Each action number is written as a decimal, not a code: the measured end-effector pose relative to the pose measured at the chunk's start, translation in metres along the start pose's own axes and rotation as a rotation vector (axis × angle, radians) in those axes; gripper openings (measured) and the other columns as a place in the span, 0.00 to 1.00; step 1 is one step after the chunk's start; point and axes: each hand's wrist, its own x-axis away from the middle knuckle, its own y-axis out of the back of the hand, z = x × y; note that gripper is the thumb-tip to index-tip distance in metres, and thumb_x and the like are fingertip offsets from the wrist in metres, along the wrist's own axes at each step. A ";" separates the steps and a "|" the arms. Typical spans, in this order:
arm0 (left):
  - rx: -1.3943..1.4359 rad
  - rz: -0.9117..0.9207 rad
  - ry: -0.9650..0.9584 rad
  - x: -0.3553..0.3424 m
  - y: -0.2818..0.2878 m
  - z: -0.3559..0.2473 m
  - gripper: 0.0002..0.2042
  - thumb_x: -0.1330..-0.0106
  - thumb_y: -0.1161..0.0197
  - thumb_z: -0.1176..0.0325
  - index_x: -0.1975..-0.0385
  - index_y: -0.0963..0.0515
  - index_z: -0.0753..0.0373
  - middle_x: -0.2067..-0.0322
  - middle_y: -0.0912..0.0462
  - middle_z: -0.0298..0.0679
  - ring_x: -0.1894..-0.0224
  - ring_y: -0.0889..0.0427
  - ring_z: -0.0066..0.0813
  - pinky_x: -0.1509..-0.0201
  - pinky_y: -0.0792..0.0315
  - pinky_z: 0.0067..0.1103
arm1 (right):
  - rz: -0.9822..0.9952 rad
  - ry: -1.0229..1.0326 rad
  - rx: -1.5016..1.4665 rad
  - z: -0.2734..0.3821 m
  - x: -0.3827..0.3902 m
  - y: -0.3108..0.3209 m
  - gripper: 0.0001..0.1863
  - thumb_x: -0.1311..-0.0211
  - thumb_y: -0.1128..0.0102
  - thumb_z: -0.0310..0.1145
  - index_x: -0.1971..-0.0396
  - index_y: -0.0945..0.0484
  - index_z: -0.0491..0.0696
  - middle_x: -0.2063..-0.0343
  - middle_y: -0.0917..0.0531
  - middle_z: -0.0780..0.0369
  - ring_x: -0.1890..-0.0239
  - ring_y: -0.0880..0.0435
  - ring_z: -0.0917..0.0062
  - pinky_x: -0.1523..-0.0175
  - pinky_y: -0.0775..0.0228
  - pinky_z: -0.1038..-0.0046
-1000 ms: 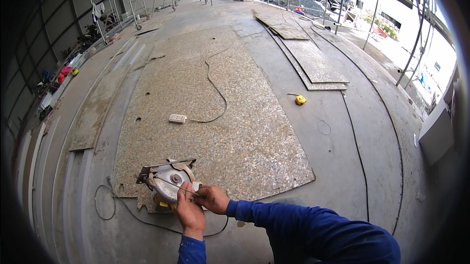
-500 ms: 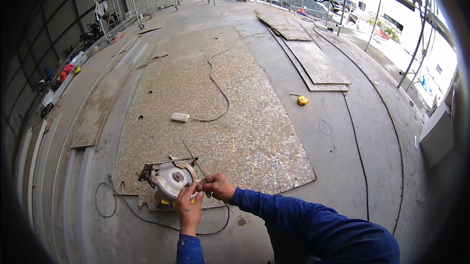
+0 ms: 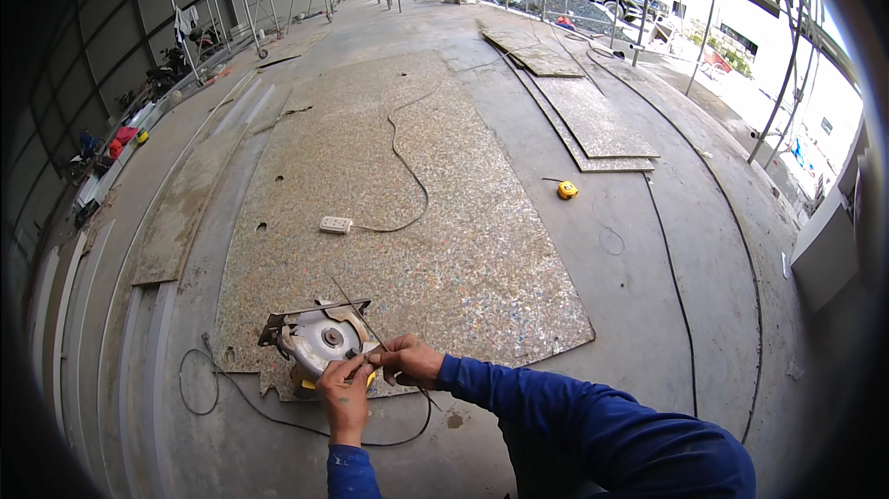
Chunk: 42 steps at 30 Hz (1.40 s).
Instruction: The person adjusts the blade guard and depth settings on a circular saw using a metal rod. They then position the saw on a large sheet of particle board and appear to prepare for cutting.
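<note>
A circular saw (image 3: 306, 337) lies on its side on a speckled board (image 3: 417, 221), its round metal disc facing up. My right hand (image 3: 414, 360) is closed around a thin, dark rod (image 3: 350, 303), which slants over the saw's edge and sticks out below the hand. Close against it, my left hand (image 3: 344, 402) is pinched shut at the saw's near right edge. Its fingertips meet those of the right hand, and what they grip is hidden. A dark cable (image 3: 278, 416) loops over the floor near the saw.
A white power strip (image 3: 335, 225) with a cord rests on the board. To the right are a yellow tape measure (image 3: 567, 190), stacked boards (image 3: 602, 119) and long cables. Another board (image 3: 185, 221) lies on rails at left. Scaffolding (image 3: 208, 8) stands at the back.
My hands have shifted slightly, the left one a little leftward and the right one a little lower. The rod's upper end has moved left. The whole view has drifted slightly.
</note>
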 end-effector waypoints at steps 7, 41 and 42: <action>0.094 0.032 -0.012 0.000 -0.003 -0.004 0.10 0.46 0.27 0.78 0.64 0.15 0.70 0.71 0.15 0.41 0.69 0.18 0.26 0.63 0.25 0.22 | 0.069 0.000 -0.012 -0.004 -0.006 0.017 0.08 0.34 0.37 0.34 0.63 0.16 0.44 0.81 0.20 0.69 0.86 0.29 0.88 0.84 0.46 0.85; 0.412 -0.029 0.280 0.000 -0.023 0.021 0.11 0.30 0.36 0.64 0.65 0.21 0.67 0.73 0.16 0.32 0.74 0.25 0.16 0.70 0.30 0.16 | -0.080 0.301 0.629 0.008 0.012 -0.005 0.11 0.33 0.38 0.35 0.60 0.17 0.42 0.79 0.19 0.62 0.77 0.24 0.82 0.71 0.31 0.74; 0.372 -0.024 0.278 0.000 -0.023 0.023 0.11 0.30 0.37 0.63 0.66 0.21 0.67 0.73 0.16 0.32 0.74 0.25 0.16 0.70 0.30 0.16 | -0.099 0.366 0.679 0.007 0.012 -0.005 0.11 0.33 0.38 0.36 0.61 0.18 0.42 0.79 0.19 0.60 0.76 0.23 0.80 0.70 0.30 0.72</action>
